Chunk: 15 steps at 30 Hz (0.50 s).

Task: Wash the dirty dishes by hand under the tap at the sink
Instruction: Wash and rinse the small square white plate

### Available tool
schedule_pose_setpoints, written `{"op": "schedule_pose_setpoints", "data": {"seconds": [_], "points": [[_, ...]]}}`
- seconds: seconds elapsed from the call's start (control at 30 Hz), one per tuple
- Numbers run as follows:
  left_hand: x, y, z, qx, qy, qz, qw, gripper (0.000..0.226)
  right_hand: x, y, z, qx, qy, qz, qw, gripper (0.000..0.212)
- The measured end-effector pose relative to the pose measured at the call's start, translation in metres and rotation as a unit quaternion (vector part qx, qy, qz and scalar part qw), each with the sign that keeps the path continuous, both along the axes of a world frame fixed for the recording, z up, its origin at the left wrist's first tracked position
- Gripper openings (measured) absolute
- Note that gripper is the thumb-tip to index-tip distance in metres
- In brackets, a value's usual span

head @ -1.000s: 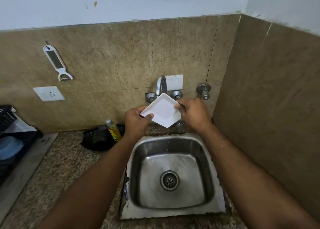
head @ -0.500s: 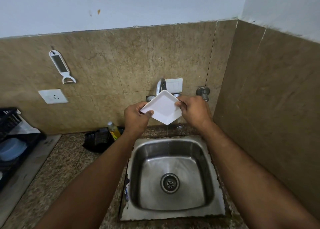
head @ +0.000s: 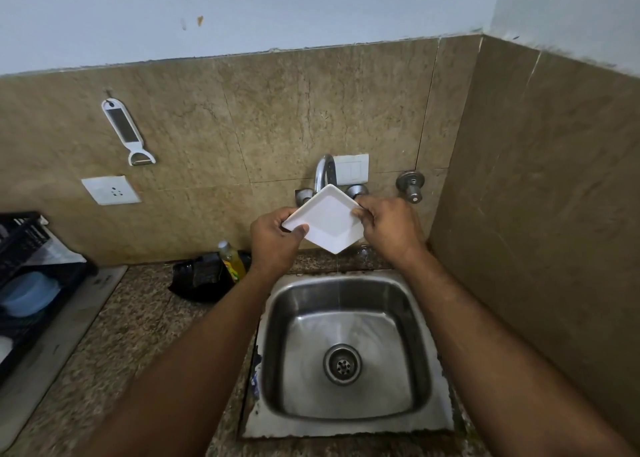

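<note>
A small square white plate (head: pixel 327 219) is held up in front of the tap (head: pixel 325 173), turned like a diamond with one corner down. My left hand (head: pixel 275 240) grips its left corner, thumb on the face. My right hand (head: pixel 389 228) pinches its right corner. A thin thread of water falls from the plate's lowest corner into the steel sink (head: pixel 346 349). The sink basin holds no dishes; its drain (head: pixel 343 364) is open.
A yellow dish-soap bottle (head: pixel 231 259) stands beside a black item (head: pixel 202 280) on the granite counter behind my left arm. A black dish rack (head: pixel 24 276) with a blue dish is at far left. A peeler (head: pixel 126 131) and a socket (head: pixel 110 190) are on the wall. Tiled wall closes the right side.
Both hands and the plate have stayed in front of the tap, the plate tilting slightly; a thin stream now runs off its bottom corner. The view has shifted slightly.
</note>
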State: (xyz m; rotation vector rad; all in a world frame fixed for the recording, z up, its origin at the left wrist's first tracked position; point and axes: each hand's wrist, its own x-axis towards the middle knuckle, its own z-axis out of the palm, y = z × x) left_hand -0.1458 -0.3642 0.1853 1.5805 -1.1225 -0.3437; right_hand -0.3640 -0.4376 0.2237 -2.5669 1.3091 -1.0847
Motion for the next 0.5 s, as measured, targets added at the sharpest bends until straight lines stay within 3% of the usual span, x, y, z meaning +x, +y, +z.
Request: {"op": "schedule_pose_setpoints", "data": {"seconds": [0.2, 0.27, 0.4, 0.5], "points": [[-0.003, 0.026, -0.079, 0.148, 0.028, 0.009, 0.989, 0.024, 0.007, 0.005, -0.083, 0.180, 0.062, 0.005, 0.982, 0.015], [0.000, 0.037, -0.095, 0.175, 0.072, 0.016, 0.982, 0.022, 0.011, 0.006, -0.099, 0.216, 0.055, 0.018, 0.975, 0.014], [0.015, 0.050, -0.097, 0.173, 0.152, 0.031, 0.973, 0.029, 0.022, 0.003, -0.105, 0.283, -0.049, 0.050, 0.957, 0.004], [0.031, 0.060, -0.099, 0.190, 0.237, 0.050, 0.951, 0.029, 0.036, 0.007, -0.114, 0.419, -0.137, 0.051, 0.896, 0.010]]}}
